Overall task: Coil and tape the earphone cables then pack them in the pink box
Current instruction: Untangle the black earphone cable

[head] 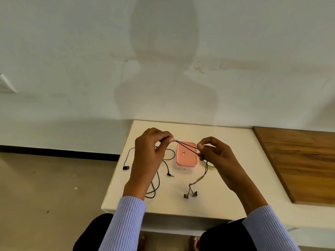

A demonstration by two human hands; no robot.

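Both hands, left (151,147) and right (215,153), pinch one cable (186,148) above the closed pink box (186,154); a second earphone (154,178) lies on the desk (226,140)

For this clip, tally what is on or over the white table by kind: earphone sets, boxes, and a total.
Earphone sets: 2, one held earphone cable stretched between the left hand and the right hand, and one loose black earphone set on the table.
Boxes: 1, the pink box, lid on.
Total: 3
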